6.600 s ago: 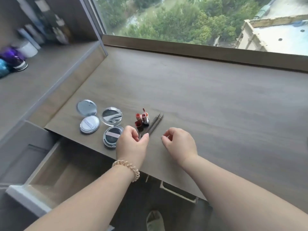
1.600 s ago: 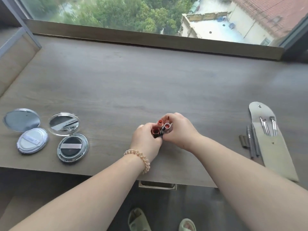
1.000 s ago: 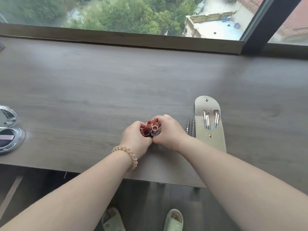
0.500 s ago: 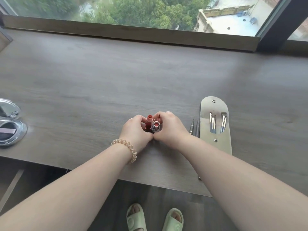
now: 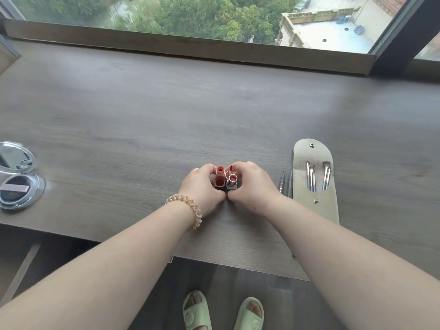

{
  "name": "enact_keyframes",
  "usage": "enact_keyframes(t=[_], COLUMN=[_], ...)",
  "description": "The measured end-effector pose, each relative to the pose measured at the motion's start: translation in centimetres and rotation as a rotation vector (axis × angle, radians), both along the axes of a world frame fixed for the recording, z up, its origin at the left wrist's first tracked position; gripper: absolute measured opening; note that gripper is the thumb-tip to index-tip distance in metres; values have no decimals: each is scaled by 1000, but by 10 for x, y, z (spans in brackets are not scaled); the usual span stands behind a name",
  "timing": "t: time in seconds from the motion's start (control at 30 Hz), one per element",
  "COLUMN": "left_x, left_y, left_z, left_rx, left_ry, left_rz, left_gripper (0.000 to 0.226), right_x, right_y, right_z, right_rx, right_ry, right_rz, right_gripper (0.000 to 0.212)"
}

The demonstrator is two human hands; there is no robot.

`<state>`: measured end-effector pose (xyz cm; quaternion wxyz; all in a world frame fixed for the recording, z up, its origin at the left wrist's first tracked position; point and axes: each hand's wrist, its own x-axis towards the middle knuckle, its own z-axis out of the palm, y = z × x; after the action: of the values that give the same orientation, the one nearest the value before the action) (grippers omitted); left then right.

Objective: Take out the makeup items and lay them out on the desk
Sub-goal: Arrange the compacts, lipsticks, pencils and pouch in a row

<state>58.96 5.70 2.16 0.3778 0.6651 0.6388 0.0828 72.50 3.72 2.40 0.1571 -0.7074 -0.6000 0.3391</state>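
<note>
A small cluster of upright lipsticks (image 5: 225, 178) stands on the grey wooden desk (image 5: 166, 110) near its front edge. My left hand (image 5: 202, 186) cups the cluster from the left and my right hand (image 5: 250, 184) from the right, fingers curled around the tubes. Two thin pencils (image 5: 285, 184) lie just right of my right hand. Beside them lies an open beige brush pouch (image 5: 314, 210) with small brushes (image 5: 317, 177) in it. At the far left sits an open cushion compact (image 5: 16, 189) with its mirror lid (image 5: 14, 158).
A raised window sill (image 5: 190, 46) runs along the back of the desk, with a dark window post (image 5: 400, 36) at the right. My feet in green slippers (image 5: 223, 313) show below the desk's front edge.
Both hands carried the lipsticks rightwards from beside the compacts to a spot next to the pencils and pouch. Over the last second the hands hold nearly still around them.
</note>
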Motion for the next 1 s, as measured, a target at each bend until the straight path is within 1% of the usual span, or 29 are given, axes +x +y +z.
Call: enact_keyframes(t=[0.13,0.3,0.37,0.5,0.6,0.67,0.73,0.87,0.93,1.0], left_x=[-3,-6,-5,-3,-8,-15,-30,-66,-89,-116], left_y=[3,1,-1,-8,-17,-24,-34,-49,-54,-56], left_z=[2,4,5,13,19,25,31,45,54,61], left_rx=[2,-3,11,35,44,52,74,122,145,171], left_ry=[3,-16,-22,-32,-42,-77,-123,-189,-203,-221], left_rz=[13,10,28,70,115,141,179,272,332,377], left_gripper=[34,35,40,57,64,64,63,51,39,27], right_x=[-1,-5,-4,3,12,21,23,-2,-32,-70], right_y=[-1,-2,-4,-12,-24,-33,-42,-46,-40,-31], right_z=[-2,-5,-4,2,16,32,51,87,100,106], right_rx=[16,21,23,40,98,154,262,527,566,550], right_ry=[36,58,64,57,82,150,256,495,566,569], right_rz=[-36,-67,-63,-58,-56,-102,-163,-229,-183,-96], right_gripper=[44,44,49,60,62,61,51,16,9,4])
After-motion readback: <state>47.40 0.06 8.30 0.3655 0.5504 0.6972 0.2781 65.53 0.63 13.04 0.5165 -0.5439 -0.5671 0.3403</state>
